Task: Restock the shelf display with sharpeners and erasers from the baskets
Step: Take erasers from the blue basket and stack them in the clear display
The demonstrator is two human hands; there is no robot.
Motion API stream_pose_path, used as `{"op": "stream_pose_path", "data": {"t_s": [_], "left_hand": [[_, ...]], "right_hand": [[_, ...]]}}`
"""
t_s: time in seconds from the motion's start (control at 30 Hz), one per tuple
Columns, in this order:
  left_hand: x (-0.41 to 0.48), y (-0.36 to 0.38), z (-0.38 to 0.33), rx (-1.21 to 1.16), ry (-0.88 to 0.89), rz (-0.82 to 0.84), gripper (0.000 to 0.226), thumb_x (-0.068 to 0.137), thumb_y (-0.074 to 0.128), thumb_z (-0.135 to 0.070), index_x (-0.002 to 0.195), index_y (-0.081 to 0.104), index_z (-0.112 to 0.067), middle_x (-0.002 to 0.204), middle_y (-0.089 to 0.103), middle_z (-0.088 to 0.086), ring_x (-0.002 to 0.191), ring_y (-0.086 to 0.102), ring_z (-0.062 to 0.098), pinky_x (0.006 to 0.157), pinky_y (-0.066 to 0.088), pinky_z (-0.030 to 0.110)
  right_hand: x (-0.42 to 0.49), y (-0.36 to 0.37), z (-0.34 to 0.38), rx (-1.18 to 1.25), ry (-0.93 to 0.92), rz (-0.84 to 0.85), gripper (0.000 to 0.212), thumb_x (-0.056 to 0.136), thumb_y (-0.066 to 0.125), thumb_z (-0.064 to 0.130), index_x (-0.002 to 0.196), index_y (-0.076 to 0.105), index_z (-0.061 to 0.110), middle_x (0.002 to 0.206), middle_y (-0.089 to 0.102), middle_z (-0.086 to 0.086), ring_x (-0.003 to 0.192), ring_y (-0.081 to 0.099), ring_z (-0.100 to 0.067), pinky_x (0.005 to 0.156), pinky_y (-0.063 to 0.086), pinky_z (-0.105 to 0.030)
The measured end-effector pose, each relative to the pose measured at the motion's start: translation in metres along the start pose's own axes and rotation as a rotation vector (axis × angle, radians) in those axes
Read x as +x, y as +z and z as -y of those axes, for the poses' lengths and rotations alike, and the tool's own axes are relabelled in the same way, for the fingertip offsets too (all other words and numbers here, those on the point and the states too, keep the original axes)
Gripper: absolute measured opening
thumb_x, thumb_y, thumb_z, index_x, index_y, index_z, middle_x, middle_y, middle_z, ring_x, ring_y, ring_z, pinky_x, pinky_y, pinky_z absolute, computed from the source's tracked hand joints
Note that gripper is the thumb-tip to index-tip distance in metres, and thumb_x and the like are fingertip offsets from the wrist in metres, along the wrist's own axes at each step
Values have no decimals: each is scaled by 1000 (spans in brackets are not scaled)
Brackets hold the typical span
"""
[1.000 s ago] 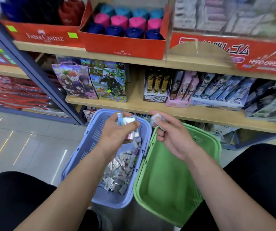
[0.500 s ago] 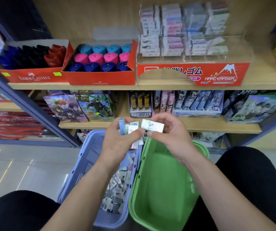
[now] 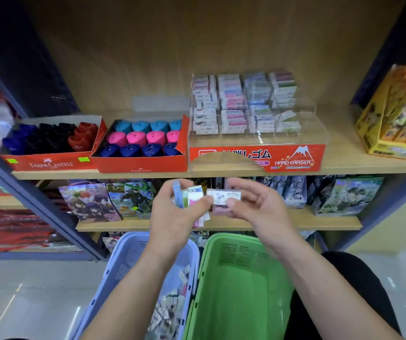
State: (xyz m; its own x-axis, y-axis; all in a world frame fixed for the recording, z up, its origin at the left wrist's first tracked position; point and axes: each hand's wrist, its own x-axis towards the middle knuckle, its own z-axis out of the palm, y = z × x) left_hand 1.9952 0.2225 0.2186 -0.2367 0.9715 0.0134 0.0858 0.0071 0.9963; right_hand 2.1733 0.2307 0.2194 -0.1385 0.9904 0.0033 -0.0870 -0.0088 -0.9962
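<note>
Right hand (image 3: 258, 207) pinches a small white rectangular eraser (image 3: 224, 198) by its end; left hand (image 3: 172, 213), just beside, grips a fan of wrapped pastel erasers (image 3: 192, 198). Above both sits the clear acrylic eraser display (image 3: 292, 158); below, the lilac plastic basket (image 3: 128, 261). Lift the white one flat into a part-filled compartment, label outward. Since a second ago, both hands have risen from basket towards the wooden shelf (image 3: 339, 165).
</note>
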Motion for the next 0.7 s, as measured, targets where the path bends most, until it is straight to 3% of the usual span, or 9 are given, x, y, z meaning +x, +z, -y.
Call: {"op": "stream_pose_path", "data": {"t_s": [0.07, 0.13, 0.23, 0.33, 0.47, 0.63, 0.7], "left_hand": [[7, 2, -12, 41, 47, 21, 35, 74, 90, -22, 96, 63, -24, 82, 65, 3, 65, 58, 17, 60, 52, 30], [15, 7, -27, 70, 85, 51, 36, 74, 90, -23, 97, 62, -24, 81, 65, 2, 65, 57, 17, 62, 51, 33], [29, 15, -53, 66, 142, 77, 37, 74, 89, -18, 100, 62, -20, 83, 69, 10, 68, 64, 22, 64, 56, 37], [45, 27, -76, 97, 174, 80, 39, 74, 90, -24, 100, 62, -24, 95, 72, 17, 80, 70, 36, 76, 59, 46], [71, 48, -101, 116, 195, 144, 36, 78, 86, -17, 102, 60, -21, 89, 72, 7, 67, 69, 14, 61, 58, 32], [113, 77, -116, 165, 222, 160, 37, 79, 86, -15, 105, 60, -14, 86, 71, 9, 65, 66, 15, 58, 56, 31], [131, 87, -116, 191, 225, 140, 37, 79, 86, -15, 106, 61, -13, 81, 70, 4, 61, 64, 12, 56, 54, 28]], "right_hand": [[6, -9, 17, -6, -33, -17, 35, 87, 72, -3, 111, 72, 22, 78, 55, -20, 72, 67, -24, 68, 57, -23], [13, -18, 33, -63, -92, -18, 32, 85, 74, -1, 103, 74, 26, 84, 59, -33, 73, 57, -22, 70, 55, -25], [26, -33, 53, -104, -172, -66, 27, 88, 73, 1, 101, 74, 24, 90, 75, -14, 80, 68, -21, 79, 56, -30], [46, -56, 72, -97, -200, -174, 24, 93, 66, -1, 102, 73, 19, 85, 75, -3, 83, 74, -23, 78, 60, -28], [77, -100, 93, -138, -235, -292, 20, 95, 64, 0, 102, 73, 16, 101, 73, -11, 84, 76, -26, 78, 62, -32], [122, -151, 107, -436, -278, -471, 11, 91, 73, 14, 100, 73, 20, 87, 72, -1, 58, 65, -5, 51, 50, -20], [147, -165, 109, -562, -293, -512, 10, 89, 76, 20, 98, 73, 24, 87, 71, 7, 68, 64, 0, 56, 47, -18]]}}
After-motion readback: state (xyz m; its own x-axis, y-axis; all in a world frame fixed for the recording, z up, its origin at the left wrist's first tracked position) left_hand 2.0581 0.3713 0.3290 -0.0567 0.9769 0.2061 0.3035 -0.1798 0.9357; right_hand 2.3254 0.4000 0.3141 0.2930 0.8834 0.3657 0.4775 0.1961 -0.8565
